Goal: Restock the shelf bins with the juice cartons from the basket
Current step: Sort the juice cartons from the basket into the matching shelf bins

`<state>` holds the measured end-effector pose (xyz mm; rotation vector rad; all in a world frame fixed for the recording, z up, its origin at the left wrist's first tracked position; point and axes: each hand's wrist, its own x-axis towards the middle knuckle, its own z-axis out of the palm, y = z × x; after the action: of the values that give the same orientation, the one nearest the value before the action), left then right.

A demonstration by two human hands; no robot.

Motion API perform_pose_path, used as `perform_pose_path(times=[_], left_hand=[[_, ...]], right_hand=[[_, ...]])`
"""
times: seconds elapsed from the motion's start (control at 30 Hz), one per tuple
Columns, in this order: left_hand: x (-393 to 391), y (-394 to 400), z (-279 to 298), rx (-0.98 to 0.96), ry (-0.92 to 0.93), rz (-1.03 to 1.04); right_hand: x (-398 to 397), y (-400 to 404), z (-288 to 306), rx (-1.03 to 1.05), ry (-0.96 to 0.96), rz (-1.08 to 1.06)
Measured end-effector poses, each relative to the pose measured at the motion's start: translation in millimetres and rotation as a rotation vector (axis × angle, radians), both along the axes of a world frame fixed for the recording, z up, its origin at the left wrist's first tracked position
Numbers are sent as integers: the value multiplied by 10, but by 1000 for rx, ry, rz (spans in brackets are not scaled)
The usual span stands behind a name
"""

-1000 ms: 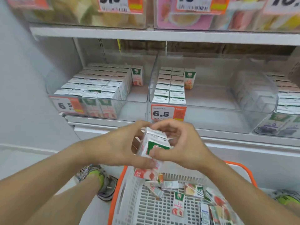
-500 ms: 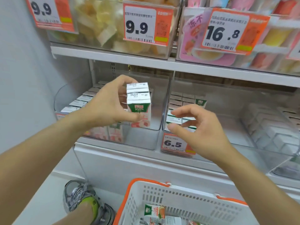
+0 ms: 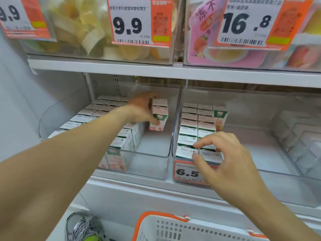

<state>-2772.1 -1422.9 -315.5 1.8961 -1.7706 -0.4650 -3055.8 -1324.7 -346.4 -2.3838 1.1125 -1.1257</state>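
My left hand [image 3: 141,108] reaches deep into the left clear bin [image 3: 149,164] and grips a small stack of white juice cartons [image 3: 159,115] with green and pink print, held upright at the back right of the rows of cartons [image 3: 97,115] standing there. My right hand [image 3: 224,160] hovers in front of the middle clear bin [image 3: 260,148], fingers loosely spread and holding nothing, just before its two rows of cartons [image 3: 196,129]. The white basket with an orange rim [image 3: 166,225] shows at the bottom edge; its contents are out of view.
The upper shelf [image 3: 173,68] carries bins of snacks with 9.9 [image 3: 128,23] and 16.8 [image 3: 246,21] price tags. A 6.5 tag [image 3: 187,171] hangs on the middle bin's front. Another clear bin [image 3: 300,136] stands at right. A grey and green shoe [image 3: 85,228] is beside the basket.
My left hand has carried the cartons from above the basket up and into the back of the left bin. My right hand let go of them and now hovers at the middle bin.
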Motion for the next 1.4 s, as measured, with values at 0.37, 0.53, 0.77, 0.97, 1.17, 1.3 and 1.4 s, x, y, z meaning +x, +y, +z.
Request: perform_pose_path(times=[0.37,0.53,0.77,0.97,1.17,1.3,1.4], left_hand=[[132,-12,-44,52,-466,124],[97,-1,-70,7,-481,9],[50,32,-68,28,-521,30],[-19,233,-28,-86,-408,52],[-465,1275,15,-739,-113,120],[-1134,2130,-459,-706,171,59],[-1526,2500,-1164,-281,343,-7]], right_hand=[[-17,5,-12,15,-38,-11],[-10,12,1,43,-74,-27],[-22,33,25,48,-63,-33],[-124,182,90,-1,-70,-37],[-416,699,10,-18,-165,39],[-671,1048,-552,269,-149,118],[-902,1186,-1160,599,-89,81]])
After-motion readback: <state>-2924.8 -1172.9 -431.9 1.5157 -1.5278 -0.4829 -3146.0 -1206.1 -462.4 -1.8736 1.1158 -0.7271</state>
